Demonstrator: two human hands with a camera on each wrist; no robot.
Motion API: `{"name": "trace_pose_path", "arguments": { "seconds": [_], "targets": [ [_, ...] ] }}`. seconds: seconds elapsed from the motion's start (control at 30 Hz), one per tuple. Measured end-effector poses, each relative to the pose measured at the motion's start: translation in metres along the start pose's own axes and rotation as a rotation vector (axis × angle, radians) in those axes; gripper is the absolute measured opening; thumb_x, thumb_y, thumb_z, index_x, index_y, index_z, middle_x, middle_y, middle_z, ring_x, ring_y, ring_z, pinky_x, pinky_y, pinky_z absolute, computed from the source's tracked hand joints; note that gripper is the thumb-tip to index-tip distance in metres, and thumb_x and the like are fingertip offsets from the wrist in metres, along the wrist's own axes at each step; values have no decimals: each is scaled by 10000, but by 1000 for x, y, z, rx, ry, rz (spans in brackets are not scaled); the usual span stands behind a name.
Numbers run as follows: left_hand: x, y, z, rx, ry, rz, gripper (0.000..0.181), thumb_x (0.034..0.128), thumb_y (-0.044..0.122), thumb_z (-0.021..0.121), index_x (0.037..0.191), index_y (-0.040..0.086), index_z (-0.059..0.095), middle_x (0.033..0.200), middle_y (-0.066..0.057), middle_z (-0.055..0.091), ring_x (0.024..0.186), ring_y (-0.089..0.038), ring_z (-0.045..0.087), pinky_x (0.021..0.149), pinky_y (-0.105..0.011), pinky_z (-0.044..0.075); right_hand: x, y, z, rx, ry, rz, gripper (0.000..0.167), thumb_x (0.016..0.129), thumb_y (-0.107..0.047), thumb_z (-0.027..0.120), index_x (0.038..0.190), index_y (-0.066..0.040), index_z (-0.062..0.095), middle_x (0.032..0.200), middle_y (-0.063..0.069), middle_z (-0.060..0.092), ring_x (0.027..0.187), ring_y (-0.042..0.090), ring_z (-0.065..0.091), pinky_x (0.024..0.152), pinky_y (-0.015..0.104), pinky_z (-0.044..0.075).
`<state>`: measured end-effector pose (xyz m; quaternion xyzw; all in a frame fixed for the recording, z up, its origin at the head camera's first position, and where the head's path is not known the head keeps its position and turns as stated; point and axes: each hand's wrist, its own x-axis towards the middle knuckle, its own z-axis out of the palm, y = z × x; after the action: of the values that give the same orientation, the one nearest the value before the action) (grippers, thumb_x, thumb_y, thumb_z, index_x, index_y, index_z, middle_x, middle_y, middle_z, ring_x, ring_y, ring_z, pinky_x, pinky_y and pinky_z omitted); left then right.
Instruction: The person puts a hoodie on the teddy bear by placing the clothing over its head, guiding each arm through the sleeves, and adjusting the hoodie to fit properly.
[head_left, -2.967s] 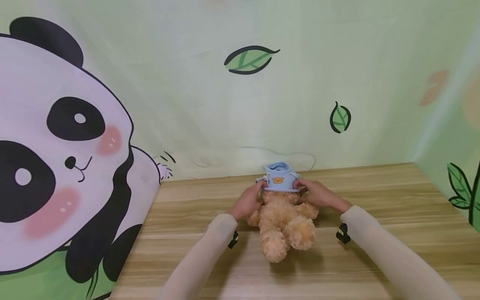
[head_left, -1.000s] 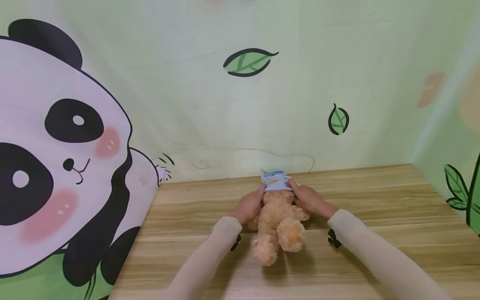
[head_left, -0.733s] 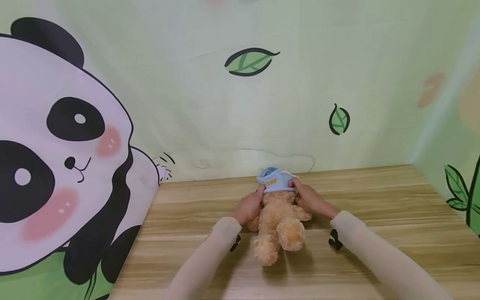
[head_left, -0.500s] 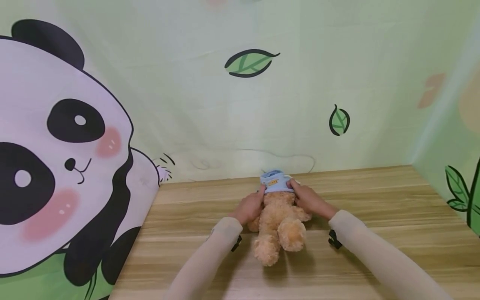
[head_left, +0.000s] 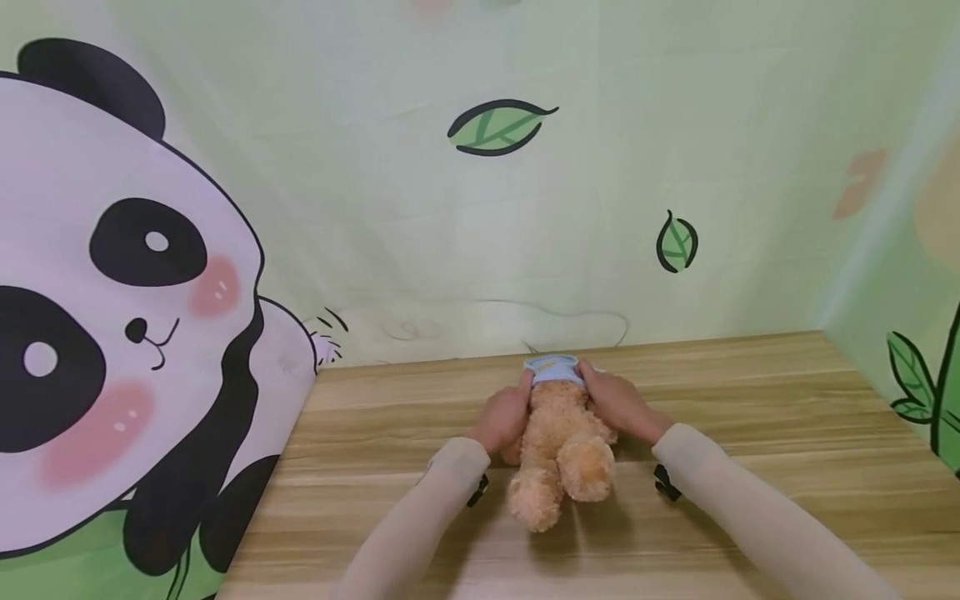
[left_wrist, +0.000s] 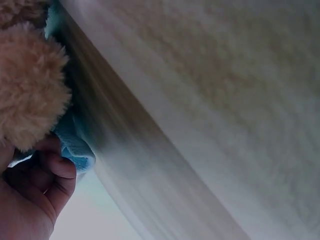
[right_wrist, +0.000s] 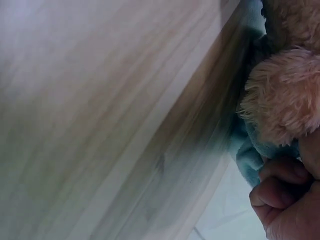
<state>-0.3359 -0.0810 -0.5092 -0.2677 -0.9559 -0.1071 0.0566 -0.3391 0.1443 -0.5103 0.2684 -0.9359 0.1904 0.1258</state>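
A fluffy light-brown plush toy lies on the wooden table, its feet toward me. Its far end, with the head out of sight, is covered by a small light-blue garment bearing a yellow patch. At the garment's left side my left hand pinches the hem; in the left wrist view its curled fingers meet the blue cloth beside a furry limb. My right hand pinches the right side of the hem, and in the right wrist view the blue cloth emerges above the curled fingers.
The wooden table ends at a light-green cloth backdrop just behind the toy. A large printed panda is at left, and printed leaves decorate the back and right walls. Black wrist bands show below the sleeves.
The blue garment, taller with its yellow bear face visible earlier, is now folded down lower and looks shorter. Both hands stay at its sides; the toy has barely shifted.
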Motion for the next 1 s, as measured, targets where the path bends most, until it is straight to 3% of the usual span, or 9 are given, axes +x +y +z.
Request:
{"name": "trace_pose_path", "arguments": {
  "seconds": [0.27,0.43,0.63,0.87,1.0],
  "targets": [
    [1,4,4,34,48,-65,397,959,89,527,1319,57,363,792,-157,673,722,-318,679,614,-426,541,1,-9,0,-6,4,109,295,837,-25,638,965,-79,377,630,135,563,552,344,588,459,403,387],
    [2,5,9,1,73,-107,280,962,79,502,1222,88,399,800,-157,671,730,-330,674,605,-432,530,0,-13,2,2,21,162,208,920,-58,579,940,-88,374,613,121,531,544,323,567,467,402,380],
    [2,6,12,-46,94,-131,280,955,90,516,1218,100,422,811,-155,680,738,-341,671,638,-442,528,-3,-15,5,8,41,184,134,1034,-116,441,923,-80,373,598,106,513,521,295,540,460,388,372],
    [1,5,6,-99,150,-102,297,859,105,643,1082,113,448,744,-122,639,686,-319,645,591,-413,493,-8,-5,-2,43,22,166,289,811,6,644,965,-108,428,652,82,534,565,248,521,515,366,386],
    [0,3,2,-160,115,-79,423,746,39,692,1066,108,425,734,-107,617,677,-288,617,607,-380,477,-10,-1,-5,103,-65,169,425,746,19,684,1062,-112,432,745,99,593,629,231,530,561,348,404]
  ]
}}
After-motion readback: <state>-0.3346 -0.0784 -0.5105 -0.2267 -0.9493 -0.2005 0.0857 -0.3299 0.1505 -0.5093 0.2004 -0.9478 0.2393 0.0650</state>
